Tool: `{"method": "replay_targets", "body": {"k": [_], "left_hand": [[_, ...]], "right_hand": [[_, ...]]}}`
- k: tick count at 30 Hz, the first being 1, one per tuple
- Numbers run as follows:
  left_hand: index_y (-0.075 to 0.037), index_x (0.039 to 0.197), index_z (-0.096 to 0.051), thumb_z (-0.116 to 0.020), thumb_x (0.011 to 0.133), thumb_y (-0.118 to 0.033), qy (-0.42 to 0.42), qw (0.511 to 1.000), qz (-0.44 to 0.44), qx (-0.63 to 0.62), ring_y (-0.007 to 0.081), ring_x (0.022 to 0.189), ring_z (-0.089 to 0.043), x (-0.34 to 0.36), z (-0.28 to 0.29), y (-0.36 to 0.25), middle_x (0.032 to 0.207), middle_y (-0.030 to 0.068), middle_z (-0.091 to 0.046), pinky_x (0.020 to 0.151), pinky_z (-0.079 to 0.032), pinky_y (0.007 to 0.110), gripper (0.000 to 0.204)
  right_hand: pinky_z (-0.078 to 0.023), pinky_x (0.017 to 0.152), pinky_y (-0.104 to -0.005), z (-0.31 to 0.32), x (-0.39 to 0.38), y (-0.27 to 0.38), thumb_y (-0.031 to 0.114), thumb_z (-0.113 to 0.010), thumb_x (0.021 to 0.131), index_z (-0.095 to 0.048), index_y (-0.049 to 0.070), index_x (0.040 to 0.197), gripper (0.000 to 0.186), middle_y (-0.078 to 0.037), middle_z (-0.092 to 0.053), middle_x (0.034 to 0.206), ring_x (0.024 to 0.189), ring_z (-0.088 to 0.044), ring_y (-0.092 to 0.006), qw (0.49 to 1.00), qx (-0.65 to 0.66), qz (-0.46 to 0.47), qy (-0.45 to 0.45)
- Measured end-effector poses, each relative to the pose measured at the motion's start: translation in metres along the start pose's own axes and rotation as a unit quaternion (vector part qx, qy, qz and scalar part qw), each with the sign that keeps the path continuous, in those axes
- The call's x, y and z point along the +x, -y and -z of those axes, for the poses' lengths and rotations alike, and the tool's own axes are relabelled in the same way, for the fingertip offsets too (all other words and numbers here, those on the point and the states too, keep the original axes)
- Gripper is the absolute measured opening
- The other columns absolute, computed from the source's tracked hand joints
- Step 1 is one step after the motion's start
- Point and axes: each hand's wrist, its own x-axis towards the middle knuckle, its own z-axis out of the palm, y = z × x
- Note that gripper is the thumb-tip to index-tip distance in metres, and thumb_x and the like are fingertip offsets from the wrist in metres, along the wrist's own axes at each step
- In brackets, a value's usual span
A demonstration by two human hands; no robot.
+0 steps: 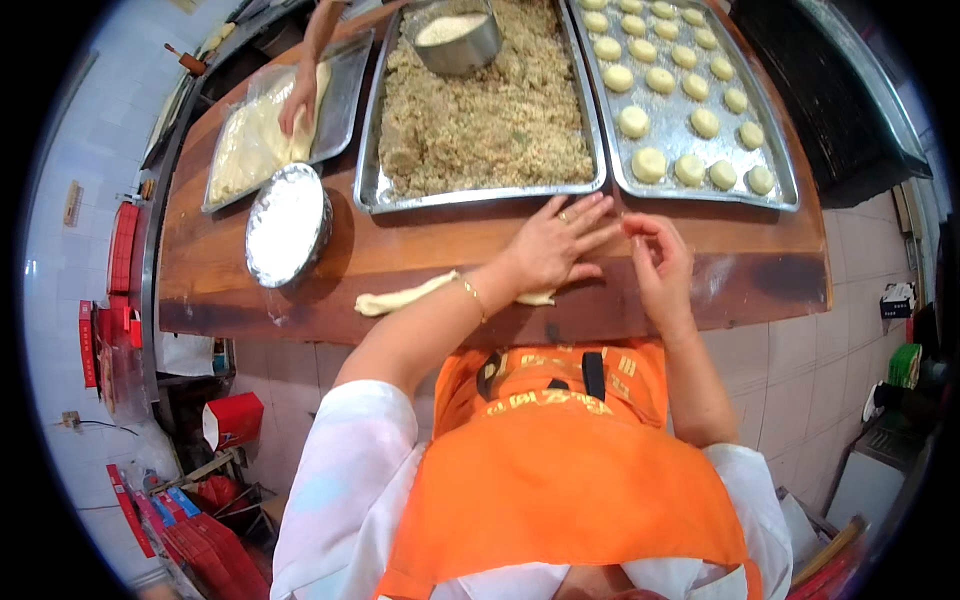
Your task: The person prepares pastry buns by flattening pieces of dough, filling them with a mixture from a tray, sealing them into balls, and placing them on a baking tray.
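Note:
My left hand (562,240) lies palm down with fingers spread, near the front edge of the wooden table. Under that wrist runs a pale strip of dough (390,300), with its other end poking out below the palm. Close by on the right, my right hand (662,262) has its fingers bent and drawn together by the left fingertips; whatever they pinch is too small to make out. Beyond both hands stands a metal tray of crumbly brown filling (490,130).
A metal bowl of white powder (288,225) stands at left. Behind it, another person's hand (297,108) touches dough (255,135) on a tray. The filling tray carries a round metal container (455,45). A tray at right (640,110) bears rows of round dough pieces.

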Motion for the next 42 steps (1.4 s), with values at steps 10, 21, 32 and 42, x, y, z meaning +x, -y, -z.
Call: {"method": "replay_targets", "body": {"k": [10,21,32,42], "left_hand": [[-0.018,0.153,-0.043,-0.054,0.097,-0.052,-0.005,0.996,0.071,-0.053,0.0340,0.150,-0.028,-0.038,-0.003,-0.025,0.161,0.0165,-0.032,0.121,-0.022,0.054,0.066],[-0.017,0.151,-0.045,-0.057,0.097,-0.048,-0.058,0.992,0.086,-0.068,0.0324,0.149,-0.030,-0.043,-0.004,-0.028,0.159,0.0156,-0.037,0.121,-0.023,0.054,0.064],[-0.013,0.146,-0.050,-0.058,0.096,-0.049,-0.093,0.987,0.100,-0.089,0.0328,0.148,-0.034,-0.048,-0.007,-0.028,0.156,0.0163,-0.040,0.120,-0.024,0.055,0.062],[-0.014,0.148,-0.049,-0.056,0.097,-0.050,-0.071,0.988,0.108,-0.085,0.0319,0.149,-0.030,-0.048,-0.005,-0.027,0.158,0.0158,-0.038,0.121,-0.022,0.055,0.062]], "right_hand": [[-0.055,0.081,-0.0390,-0.038,0.077,-0.009,0.007,-0.070,0.089,-0.066,0.000,0.112,0.025,-0.019,-0.068,0.103,0.093,-0.067,-0.0343,0.979,-0.166,0.062,0.106],[-0.052,0.084,-0.0478,-0.104,0.175,-0.021,0.015,-0.076,0.081,-0.068,0.000,0.091,0.019,-0.024,-0.067,0.095,0.095,-0.065,-0.0421,0.922,-0.307,0.121,0.201],[-0.054,0.077,-0.0479,-0.121,0.178,-0.028,0.011,-0.070,0.083,-0.064,0.004,0.086,0.010,-0.020,-0.067,0.086,0.086,-0.066,-0.0396,0.937,-0.296,0.131,0.128],[-0.054,0.075,-0.0474,-0.092,0.185,-0.033,0.013,-0.068,0.084,-0.069,0.002,0.085,0.011,-0.022,-0.069,0.082,0.082,-0.067,-0.0416,0.935,-0.269,-0.011,0.228]]}}
